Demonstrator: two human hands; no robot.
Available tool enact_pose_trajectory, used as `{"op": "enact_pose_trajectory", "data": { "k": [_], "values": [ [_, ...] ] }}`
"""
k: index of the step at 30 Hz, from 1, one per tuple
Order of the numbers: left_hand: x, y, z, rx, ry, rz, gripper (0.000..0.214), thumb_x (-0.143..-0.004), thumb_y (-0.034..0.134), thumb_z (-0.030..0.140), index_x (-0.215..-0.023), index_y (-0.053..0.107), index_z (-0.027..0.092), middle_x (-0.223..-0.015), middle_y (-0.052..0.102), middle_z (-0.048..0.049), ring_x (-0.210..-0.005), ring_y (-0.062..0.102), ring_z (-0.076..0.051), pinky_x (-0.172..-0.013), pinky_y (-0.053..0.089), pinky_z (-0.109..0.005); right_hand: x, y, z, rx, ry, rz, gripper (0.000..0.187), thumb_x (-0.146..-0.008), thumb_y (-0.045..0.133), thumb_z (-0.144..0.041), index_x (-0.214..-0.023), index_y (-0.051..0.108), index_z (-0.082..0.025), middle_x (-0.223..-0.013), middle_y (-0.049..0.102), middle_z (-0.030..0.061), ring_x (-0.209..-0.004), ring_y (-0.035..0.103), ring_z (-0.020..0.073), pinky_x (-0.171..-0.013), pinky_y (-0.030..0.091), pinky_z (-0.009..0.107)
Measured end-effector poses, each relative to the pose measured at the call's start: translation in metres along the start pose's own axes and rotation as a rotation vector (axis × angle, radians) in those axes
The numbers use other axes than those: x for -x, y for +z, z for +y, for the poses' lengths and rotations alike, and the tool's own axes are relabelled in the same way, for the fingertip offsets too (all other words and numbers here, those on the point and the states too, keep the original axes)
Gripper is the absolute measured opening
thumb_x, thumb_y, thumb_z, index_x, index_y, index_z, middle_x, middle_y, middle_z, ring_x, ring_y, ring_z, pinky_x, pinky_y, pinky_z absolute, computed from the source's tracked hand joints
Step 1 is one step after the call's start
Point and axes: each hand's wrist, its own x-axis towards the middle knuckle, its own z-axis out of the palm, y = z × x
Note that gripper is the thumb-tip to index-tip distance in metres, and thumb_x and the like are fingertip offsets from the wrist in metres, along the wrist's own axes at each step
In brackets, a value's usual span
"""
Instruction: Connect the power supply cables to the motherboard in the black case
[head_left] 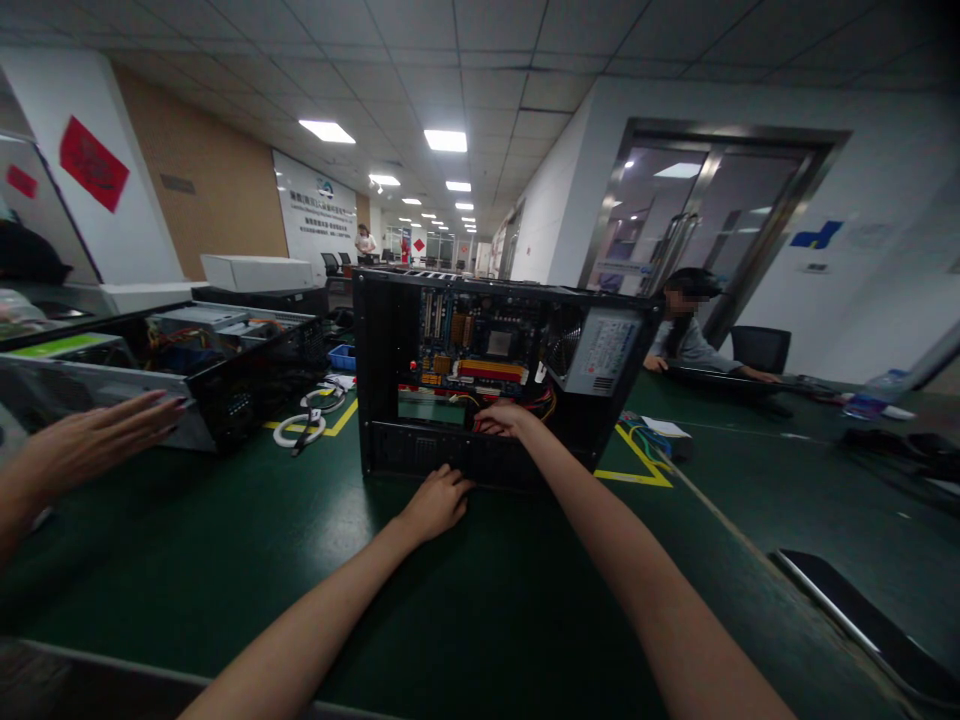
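One tall, open-sided black metal computer case (409, 455) stands upright at twelve o'clock on the dark green tabletop (285, 540). Inside it are one blue circuit board with red and yellow slots (439, 340) and, towards one o'clock, one boxy silver power supply (606, 350).

The wearer's two bare hands are both at this case. The left hand (439, 500) lies at its lower front edge, fingers loosely bent and grasping nothing. The right hand (501, 418) reaches inside, fingers curled beside one bundle of red, yellow and black cables (546, 404); whether they grasp a cable, I cannot tell.

A second open computer case, silver and black (202, 400), lies at ten o'clock. One co-worker's hand (97, 445) is outstretched in front of it, fingers straight, released. At eleven o'clock are two white cable loops (289, 440) and one small blue plastic tray (343, 357). Two yellow tape corners mark the tabletop, at eleven and one. One person in a black cap (686, 335) sits at one o'clock, and one flat black slab with a silver edge (862, 615) lies at three.
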Motion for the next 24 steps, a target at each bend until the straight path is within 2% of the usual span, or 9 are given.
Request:
{"op": "enact_pose_trajectory", "data": {
  "k": [5, 10, 16, 24],
  "values": [
    [0.000, 0.000, 0.000, 0.001, 0.007, 0.000, 0.031, -0.079, 0.046, 0.017, -0.110, 0.050, 0.019, -0.095, 0.054, -0.0061, -0.092, 0.046, -0.020, -0.084, 0.036, -0.033, -0.006, 0.001, 0.005, 0.202, -0.115, 0.039, 0.014, -0.067, 0.060, -0.017, -0.055, 0.056, -0.011, -0.042, 0.054, -0.0016, -0.030, 0.042, 0.0042, -0.031, 0.027, 0.014],
    [0.001, 0.001, 0.000, -0.002, 0.004, 0.000, 0.031, -0.079, 0.046, 0.017, -0.110, 0.050, 0.019, -0.095, 0.054, -0.0061, -0.091, 0.047, -0.020, -0.085, 0.036, -0.034, -0.010, 0.003, 0.008, 0.329, -0.182, 0.108, 0.023, -0.060, 0.059, -0.006, -0.042, 0.048, -0.013, -0.031, 0.045, -0.0037, -0.028, 0.038, 0.0051, -0.032, 0.026, 0.016],
    [0.001, -0.001, 0.001, -0.004, 0.002, -0.006, 0.032, -0.079, 0.047, 0.018, -0.111, 0.050, 0.019, -0.095, 0.054, -0.0064, -0.092, 0.046, -0.021, -0.081, 0.038, -0.033, -0.011, 0.004, 0.009, 0.420, -0.215, 0.141, 0.022, -0.060, 0.055, -0.004, -0.042, 0.048, -0.014, -0.033, 0.045, -0.0039, -0.030, 0.038, 0.0058, -0.034, 0.027, 0.017],
    [0.002, 0.000, 0.000, 0.001, -0.004, -0.008, 0.031, -0.080, 0.046, 0.018, -0.111, 0.049, 0.020, -0.096, 0.054, -0.0062, -0.092, 0.046, -0.020, -0.084, 0.036, -0.034, -0.010, 0.005, 0.008, 0.502, -0.259, 0.192, 0.023, -0.058, 0.055, -0.002, -0.041, 0.047, -0.015, -0.031, 0.041, -0.0040, -0.032, 0.037, 0.0061, -0.037, 0.026, 0.017]
  ]
}}
